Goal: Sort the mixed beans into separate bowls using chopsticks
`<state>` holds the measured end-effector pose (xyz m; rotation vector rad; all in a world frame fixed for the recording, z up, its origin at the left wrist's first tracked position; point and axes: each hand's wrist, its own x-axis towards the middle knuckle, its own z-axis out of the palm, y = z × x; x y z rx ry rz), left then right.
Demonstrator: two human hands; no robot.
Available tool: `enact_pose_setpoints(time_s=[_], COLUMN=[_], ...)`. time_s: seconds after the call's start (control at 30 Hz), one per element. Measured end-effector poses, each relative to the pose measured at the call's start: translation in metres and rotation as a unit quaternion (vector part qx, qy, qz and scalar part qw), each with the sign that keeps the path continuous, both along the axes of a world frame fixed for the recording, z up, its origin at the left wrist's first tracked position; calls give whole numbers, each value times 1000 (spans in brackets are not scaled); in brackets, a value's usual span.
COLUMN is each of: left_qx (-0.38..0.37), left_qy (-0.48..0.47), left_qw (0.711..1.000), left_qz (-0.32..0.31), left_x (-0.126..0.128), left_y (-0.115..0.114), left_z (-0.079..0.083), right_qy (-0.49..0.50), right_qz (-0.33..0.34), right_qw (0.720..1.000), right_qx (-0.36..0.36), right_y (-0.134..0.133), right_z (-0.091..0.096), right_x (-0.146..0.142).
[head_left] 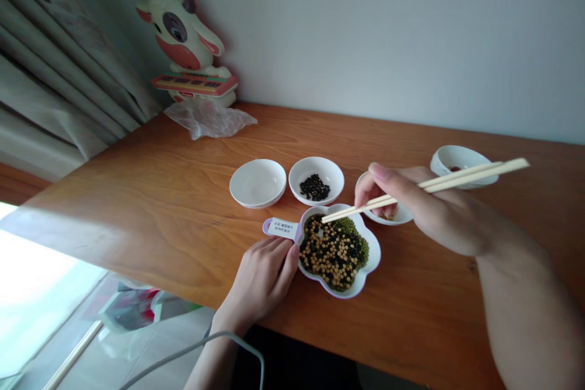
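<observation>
A white flower-shaped bowl [371,259] near the table's front edge holds mixed yellow, green and black beans. My left hand [260,280] rests against its left rim, fingers curled loosely, with nothing visibly held. My right hand [411,201] grips a pair of wooden chopsticks [434,186]; their tips hover at the bowl's upper left part, just over the beans. Behind stand a bare white dish [258,183], a dish with black beans [316,180], a dish partly hidden by my right hand [397,214] and a further white dish [461,161].
A small white and purple label tag [281,228] lies left of the flower bowl. A cow figurine [185,42] and a crumpled clear plastic bag [210,117] stand at the back left by the wall. Curtains hang on the left. A grey cable runs below the table edge.
</observation>
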<state>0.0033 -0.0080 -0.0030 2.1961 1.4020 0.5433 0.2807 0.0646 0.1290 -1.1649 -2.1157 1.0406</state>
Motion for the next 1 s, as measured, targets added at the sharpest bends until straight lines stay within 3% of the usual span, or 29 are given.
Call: enact_pose_setpoints(time_s=[0.27, 0.43, 0.7, 1.0], left_qx=[4, -2, -5, -14], left_qy=[9, 16, 14, 12], left_qw=[1000, 1000, 1000, 1000], left_qz=[10, 11, 11, 7], left_x=[1, 2, 1, 0], left_y=[-1, -1, -1, -1], left_z=[-1, 1, 1, 1], right_qy=[-81, -112, -70, -86], right_qz=[27, 58, 56, 34], right_qw=[993, 985, 994, 992], right_qx=[76, 118, 56, 87], right_y=[5, 7, 11, 17], right_z=[-24, -30, -24, -27], right_x=[-4, -6, 6, 6])
